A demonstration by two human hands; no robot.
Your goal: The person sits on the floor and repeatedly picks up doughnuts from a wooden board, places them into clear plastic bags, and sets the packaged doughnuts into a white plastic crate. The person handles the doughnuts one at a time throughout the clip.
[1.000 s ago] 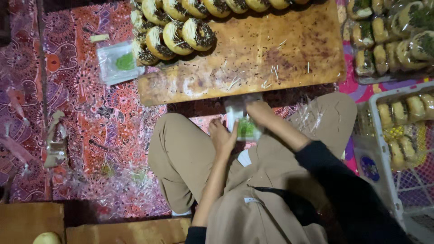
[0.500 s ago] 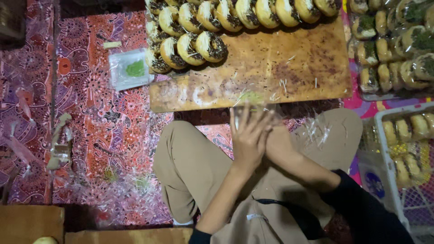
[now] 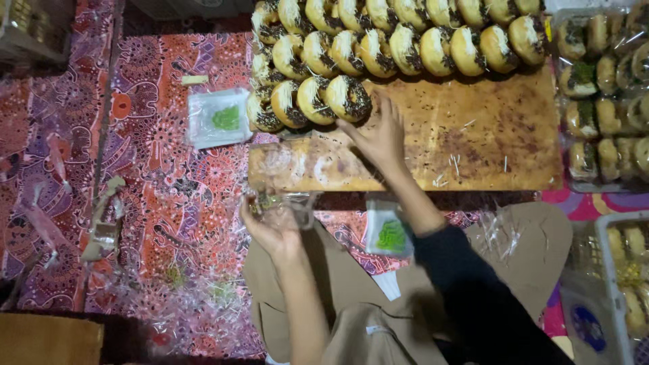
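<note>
My left hand (image 3: 272,224) is above my left knee, closed on a crumpled clear plastic bag (image 3: 287,203). My right hand (image 3: 380,132) is stretched out over the wooden board (image 3: 487,135), fingers apart, with its fingertips at the nearest chocolate-sprinkled doughnut (image 3: 348,99). Rows of similar doughnuts (image 3: 405,40) fill the far part of the board. A small clear bag with a green label (image 3: 390,234) lies on my lap, by my right forearm.
A stack of clear bags with green labels (image 3: 220,119) lies on the red patterned cloth (image 3: 155,203), left of the board. Packed doughnuts (image 3: 605,101) are piled at the right, and a white crate (image 3: 625,270) holds more. Plastic scraps litter the cloth at the lower left.
Both hands were together over my lap on a bag. Now my right hand has reached forward to the doughnuts, and my left hand has moved left with the clear bag.
</note>
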